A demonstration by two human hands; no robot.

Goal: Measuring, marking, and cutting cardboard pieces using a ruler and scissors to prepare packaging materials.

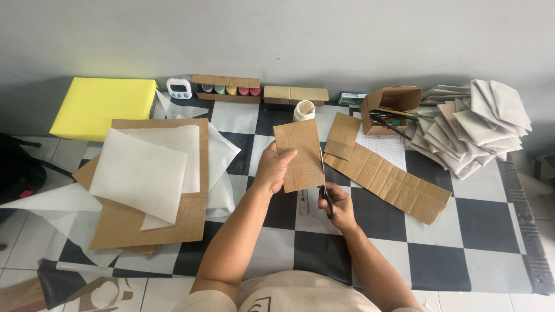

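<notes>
My left hand [274, 167] holds a rectangular piece of corrugated cardboard [299, 155] upright above the checkered tablecloth [462, 231]. My right hand [340, 208] grips black-handled scissors [326, 199], whose blades run up along the right edge of that cardboard piece. A ruler [304, 202] lies flat on the cloth just under the hands.
A long cardboard strip [393, 182] lies to the right. White paper sheets [144, 167] rest on cardboard sheets at left, beside a yellow foam block [101, 107]. At the back stand a glue bottle [303, 110], a timer [179, 88], a paint box [226, 88], a tool box [390, 107] and folded paper envelopes [474, 127].
</notes>
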